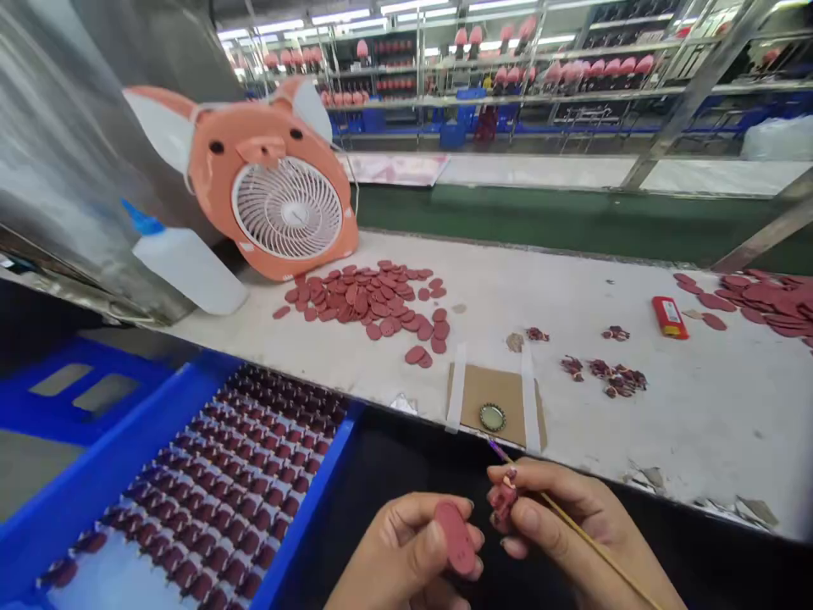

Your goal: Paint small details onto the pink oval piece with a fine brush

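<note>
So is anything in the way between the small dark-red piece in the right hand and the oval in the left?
No separate object is visible between the small dark-red piece in the right hand and the oval; only the left hand's fingertips poke past the oval's near edge.

The left hand (406, 551) and right hand (575, 517) are bare, with short, rounded thumbnails (434, 537).
</note>
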Tool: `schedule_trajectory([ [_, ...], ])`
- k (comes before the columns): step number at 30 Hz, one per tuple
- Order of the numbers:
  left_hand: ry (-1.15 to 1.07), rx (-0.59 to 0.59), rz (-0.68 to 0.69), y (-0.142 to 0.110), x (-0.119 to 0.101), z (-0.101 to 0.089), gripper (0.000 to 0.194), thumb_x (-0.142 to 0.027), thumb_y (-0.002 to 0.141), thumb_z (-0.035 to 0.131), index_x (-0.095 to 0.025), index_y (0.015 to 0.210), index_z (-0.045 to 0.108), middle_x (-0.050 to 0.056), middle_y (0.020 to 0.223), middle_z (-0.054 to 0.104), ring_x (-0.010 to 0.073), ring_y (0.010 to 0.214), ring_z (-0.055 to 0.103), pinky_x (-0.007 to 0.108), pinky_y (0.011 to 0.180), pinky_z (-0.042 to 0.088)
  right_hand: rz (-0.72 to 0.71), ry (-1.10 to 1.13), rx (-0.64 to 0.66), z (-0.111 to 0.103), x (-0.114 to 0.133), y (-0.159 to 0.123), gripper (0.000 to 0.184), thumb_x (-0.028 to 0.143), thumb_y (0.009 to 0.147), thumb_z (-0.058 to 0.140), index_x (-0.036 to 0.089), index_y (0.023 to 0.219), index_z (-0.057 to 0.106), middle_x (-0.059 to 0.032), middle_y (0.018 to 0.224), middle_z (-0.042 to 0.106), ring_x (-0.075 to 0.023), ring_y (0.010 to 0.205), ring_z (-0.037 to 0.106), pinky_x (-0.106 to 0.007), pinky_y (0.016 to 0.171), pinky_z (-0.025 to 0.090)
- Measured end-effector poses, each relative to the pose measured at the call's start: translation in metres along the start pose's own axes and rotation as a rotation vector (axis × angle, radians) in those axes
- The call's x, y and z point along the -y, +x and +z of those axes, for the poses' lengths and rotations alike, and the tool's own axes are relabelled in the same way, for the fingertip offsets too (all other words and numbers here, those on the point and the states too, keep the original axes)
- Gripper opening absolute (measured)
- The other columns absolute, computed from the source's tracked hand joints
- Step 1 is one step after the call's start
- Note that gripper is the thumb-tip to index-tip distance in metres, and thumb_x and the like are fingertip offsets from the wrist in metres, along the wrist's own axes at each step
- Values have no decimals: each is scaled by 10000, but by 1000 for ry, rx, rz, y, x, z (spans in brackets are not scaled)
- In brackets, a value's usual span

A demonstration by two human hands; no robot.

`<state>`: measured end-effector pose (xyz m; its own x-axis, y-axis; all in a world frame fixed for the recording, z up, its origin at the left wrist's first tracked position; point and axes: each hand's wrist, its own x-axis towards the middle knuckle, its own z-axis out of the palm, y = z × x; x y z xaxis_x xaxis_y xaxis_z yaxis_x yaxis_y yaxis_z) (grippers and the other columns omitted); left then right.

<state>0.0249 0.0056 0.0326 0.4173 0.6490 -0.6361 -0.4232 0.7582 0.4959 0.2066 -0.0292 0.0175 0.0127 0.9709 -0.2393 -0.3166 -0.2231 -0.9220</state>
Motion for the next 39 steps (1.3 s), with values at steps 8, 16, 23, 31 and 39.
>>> schedule_trajectory([
  [8, -35, 3, -99, 2, -1, -11, 381, -381, 524, 968, -129, 771, 825, 16, 629, 723, 109, 577, 648, 155, 472, 534, -315, -526, 90, 1, 15, 6, 144, 356, 878, 759, 398, 1016, 767, -11, 793, 744, -178, 626, 706, -238, 555, 584],
  [16, -35, 119, -155, 3, -5, -24, 398, -415, 562, 947, -140, 822, 825, 0, 605, 732, 87, 580, 650, 156, 516, 559, -454, -685, 292, 14, 26, 11, 305, 80, 910, 678, 272, 1145, 694, 12, 884, 740, -113, 774, 707, -158, 678, 572],
  [23, -36, 160, -181, 4, -6, -25, 383, -415, 570, 942, -141, 811, 825, -10, 613, 736, 74, 592, 655, 138, 521, 570, -457, -730, 354, 12, 25, 13, 308, 85, 940, 644, 277, 1180, 663, 17, 904, 736, -111, 796, 704, -153, 686, 569],
  [31, -47, 139, -172, 4, -4, -22, 364, -427, 567, 938, -150, 772, 821, -20, 598, 743, 63, 570, 659, 120, 502, 559, -524, -842, 378, 11, 28, 12, 153, 119, 959, 644, 197, 1090, 655, 22, 879, 733, -72, 775, 688, -107, 755, 549],
  [39, -56, 109, -181, 5, -3, -19, 360, -426, 577, 931, -142, 770, 822, -21, 576, 720, 56, 543, 643, 117, 494, 553, -520, -868, 370, 12, 27, 11, 149, 93, 933, 667, 185, 1050, 665, 28, 853, 728, -64, 743, 689, -99, 759, 546],
])
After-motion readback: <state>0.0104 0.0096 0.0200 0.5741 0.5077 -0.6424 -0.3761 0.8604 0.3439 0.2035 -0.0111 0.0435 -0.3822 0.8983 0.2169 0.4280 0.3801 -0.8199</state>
